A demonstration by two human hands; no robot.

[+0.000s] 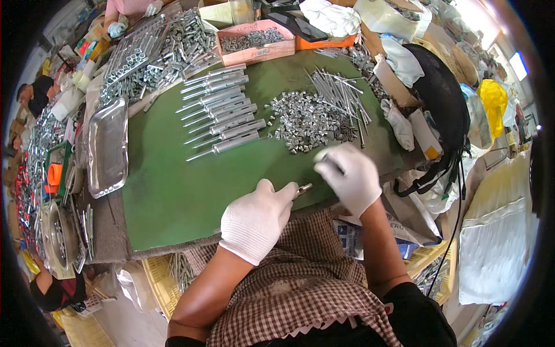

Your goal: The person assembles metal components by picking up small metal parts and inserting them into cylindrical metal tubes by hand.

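A shiny metal tube (304,189) jutted rightward from the left hand (258,217) gripping it; the right hand (350,177) was half-curled, its contents unclear.

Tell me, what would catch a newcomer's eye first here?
Probably the neat row of silver metal rod-tipped cylinders lying on the flat green work surface, left of a loose heap of small shiny metal pieces. Lower in the picture, the white-gloved left hand holds a slim silver metal part, and the white-gloved right hand is just to its right.
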